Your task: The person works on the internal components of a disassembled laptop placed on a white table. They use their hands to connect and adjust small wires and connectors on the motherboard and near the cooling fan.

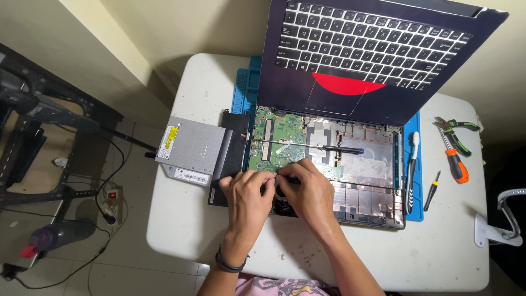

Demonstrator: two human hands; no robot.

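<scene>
From the head camera, both hands meet over the front left part of an opened laptop base (361,181), its dark plastic shell lying on a white, slightly scuffed table (427,252). The left hand (247,193) curls its fingers inward, the grip pressed together at the fingertips on something small near the edge of the green circuit board (274,143); what it pinches is too small to tell. The right hand (309,189) lies just beside it, fingers bent down and touching the same spot, partly covering a round black fan (280,192). Whether that grip holds anything cannot be told.

A long thin screwdriver (323,147) with a black handle rests across the board. The keyboard cover (372,55), flat and dark with a red half-disc on it, stands tilted up behind the base. A grey metal optical drive (189,151), flat and rectangular, lies left of the base on a black slab. A blue mat (416,164) shows beneath. On the right lie a white-tipped tool (412,170), an orange-handled screwdriver (455,161), green-handled pliers (460,131) and a small dark screwdriver (432,191).
</scene>
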